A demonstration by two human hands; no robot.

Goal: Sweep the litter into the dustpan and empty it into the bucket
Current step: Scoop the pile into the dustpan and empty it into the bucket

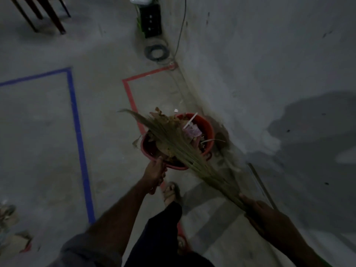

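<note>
The bucket (209, 130) is red, filled with brown and pale litter (189, 132); the broom (173, 139) across it is straw-tan. The grey floor (107, 105) carries blue tape (77, 122) and red tape (129, 93) lines.

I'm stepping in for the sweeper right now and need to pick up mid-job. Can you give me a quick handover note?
Left hand grips the near rim of the red bucket by the wall.
Right hand holds the grass broom, its bristles lying across the bucket's mouth.
Litter (leaves, paper scraps) is heaped in the bucket; the dustpan isn't clearly visible.
Left: more debris lies at the floor's far left edge.
</note>
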